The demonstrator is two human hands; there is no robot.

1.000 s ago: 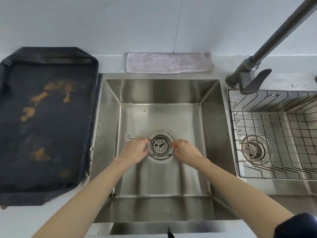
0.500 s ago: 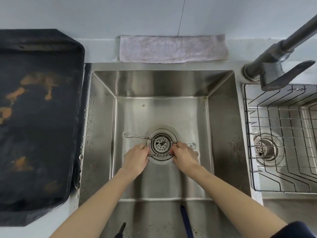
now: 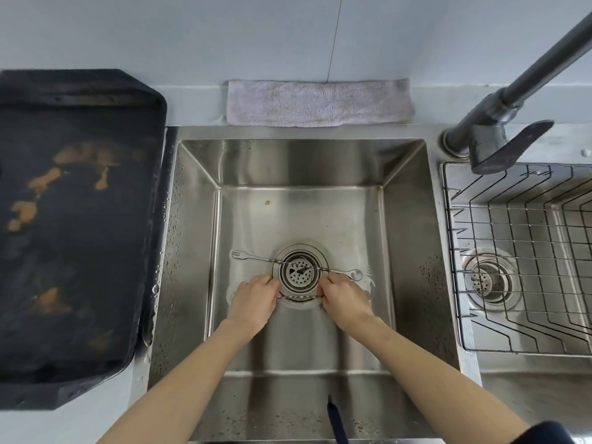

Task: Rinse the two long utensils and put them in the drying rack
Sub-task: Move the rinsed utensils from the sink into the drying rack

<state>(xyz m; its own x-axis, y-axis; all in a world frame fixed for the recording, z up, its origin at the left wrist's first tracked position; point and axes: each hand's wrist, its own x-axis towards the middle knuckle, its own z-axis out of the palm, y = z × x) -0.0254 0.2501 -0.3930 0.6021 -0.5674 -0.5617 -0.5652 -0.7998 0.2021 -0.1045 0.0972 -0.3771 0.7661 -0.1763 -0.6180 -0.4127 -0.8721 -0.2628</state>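
Both hands are reaching to the sink (image 3: 198, 251) floor: the left hand (image 3: 253, 302) and right hand (image 3: 344, 301) are each pinching an end of one twisted utensil (image 3: 298, 297). Just beyond their grip, the fork-tipped utensil (image 3: 256, 257) is lying across the drain strainer (image 3: 299, 272). Rightward, the drying rack (image 3: 525, 251) is sitting.

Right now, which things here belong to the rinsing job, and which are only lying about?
Part of the job:
- far utensil, lying across the drain
- near utensil, held at each end by left hand and right hand
- sink
- faucet
- drying rack

Lying about:
- dirty black tray
- folded cloth
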